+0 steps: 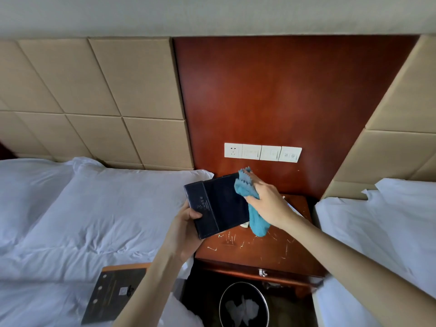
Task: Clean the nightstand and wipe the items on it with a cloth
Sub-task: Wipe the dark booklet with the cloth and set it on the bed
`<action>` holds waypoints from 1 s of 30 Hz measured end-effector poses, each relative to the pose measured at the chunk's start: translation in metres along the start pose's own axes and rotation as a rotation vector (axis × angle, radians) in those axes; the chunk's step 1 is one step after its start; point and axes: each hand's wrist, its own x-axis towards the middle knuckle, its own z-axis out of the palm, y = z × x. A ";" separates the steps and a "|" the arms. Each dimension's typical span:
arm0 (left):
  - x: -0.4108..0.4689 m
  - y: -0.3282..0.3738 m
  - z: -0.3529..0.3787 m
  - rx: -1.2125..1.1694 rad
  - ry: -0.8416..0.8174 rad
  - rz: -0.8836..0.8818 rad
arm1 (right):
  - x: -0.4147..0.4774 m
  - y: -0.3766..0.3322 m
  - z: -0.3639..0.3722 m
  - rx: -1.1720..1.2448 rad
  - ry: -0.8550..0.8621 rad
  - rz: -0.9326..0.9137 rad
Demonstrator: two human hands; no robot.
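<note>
A dark navy folder [217, 204] is held tilted above the left part of the wooden nightstand [254, 251], whose top is scratched. My left hand [188, 220] grips the folder's lower left edge. My right hand [266, 201] presses a blue cloth [250, 204] against the folder's right side, and the cloth's end hangs down toward the nightstand top. A small white item [245, 224] peeks out under the folder, and some more items lie hidden behind my right hand.
White-sheeted beds stand on the left [82, 208] and right [377, 227] of the nightstand. A dark booklet with an orange edge [113, 293] lies on the left bed. A round bin [243, 305] sits on the floor below. Wall switches [262, 152] are above the nightstand.
</note>
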 end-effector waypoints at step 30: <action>0.001 0.015 0.006 -0.190 0.158 -0.025 | -0.030 -0.054 0.011 -0.249 -0.471 -0.627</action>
